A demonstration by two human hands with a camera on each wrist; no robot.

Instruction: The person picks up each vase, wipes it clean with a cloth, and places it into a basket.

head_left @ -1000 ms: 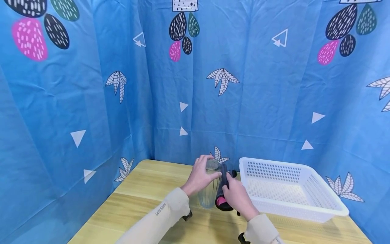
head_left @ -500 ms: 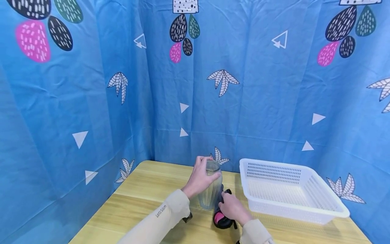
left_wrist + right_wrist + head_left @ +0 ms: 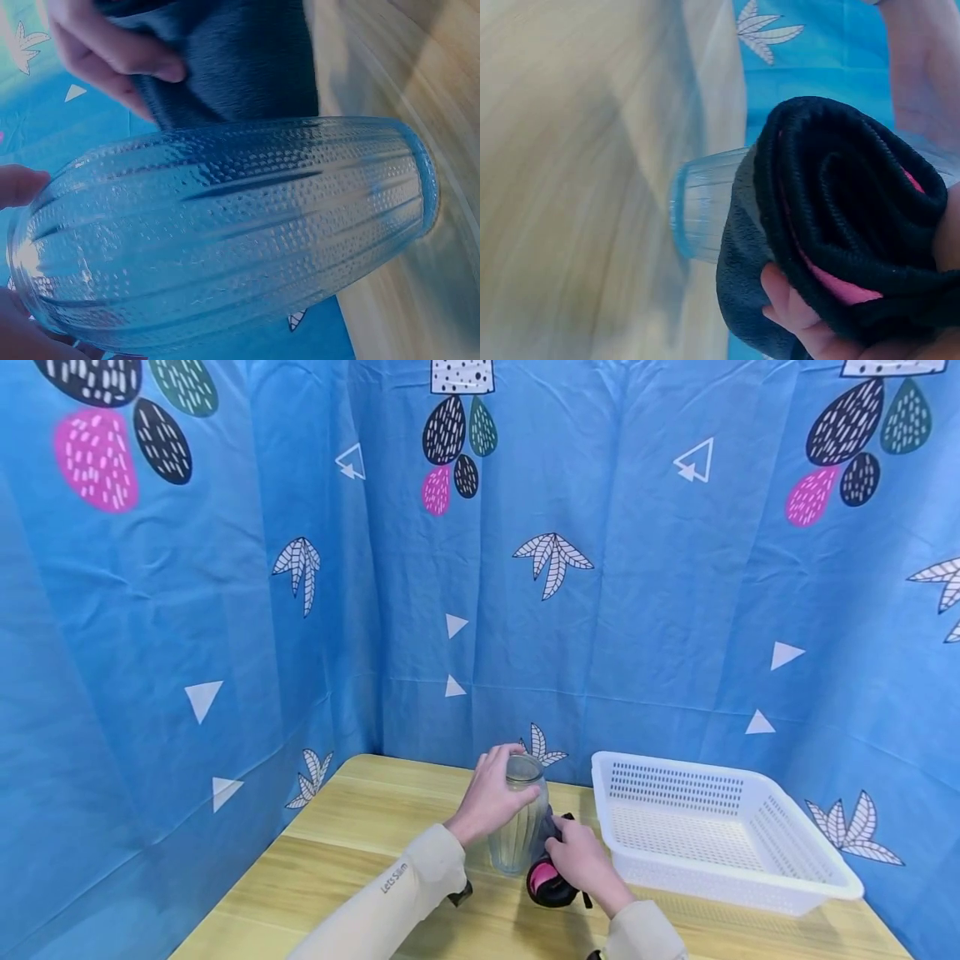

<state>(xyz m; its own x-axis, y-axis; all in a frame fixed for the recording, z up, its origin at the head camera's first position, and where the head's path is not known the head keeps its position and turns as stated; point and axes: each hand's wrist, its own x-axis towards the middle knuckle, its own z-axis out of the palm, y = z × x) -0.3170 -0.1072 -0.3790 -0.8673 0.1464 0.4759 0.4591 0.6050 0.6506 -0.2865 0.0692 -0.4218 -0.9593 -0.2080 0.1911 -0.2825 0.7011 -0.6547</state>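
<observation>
A clear ribbed glass vase [image 3: 512,843] stands upright on the wooden table. My left hand [image 3: 495,797] grips it around the rim, thumb on the near side and fingers on the far side. In the left wrist view the vase [image 3: 240,232] shows a dimpled surface. My right hand [image 3: 583,860] holds a rolled dark grey cloth [image 3: 546,881] with black edging and a pink inner layer against the vase's right side. The right wrist view shows the end of the rolled cloth [image 3: 832,202], with fingertips curled onto it; the cloth hides much of the vase there.
A white perforated plastic basket [image 3: 727,881] sits to the right of my right hand on the table [image 3: 360,827]. A blue patterned curtain [image 3: 540,635] hangs behind the table and along its left side.
The cloth and my right hand slid down along the vase's side, from near its rim toward its base, then shifted slightly right and up. My left hand has stayed on the rim.
</observation>
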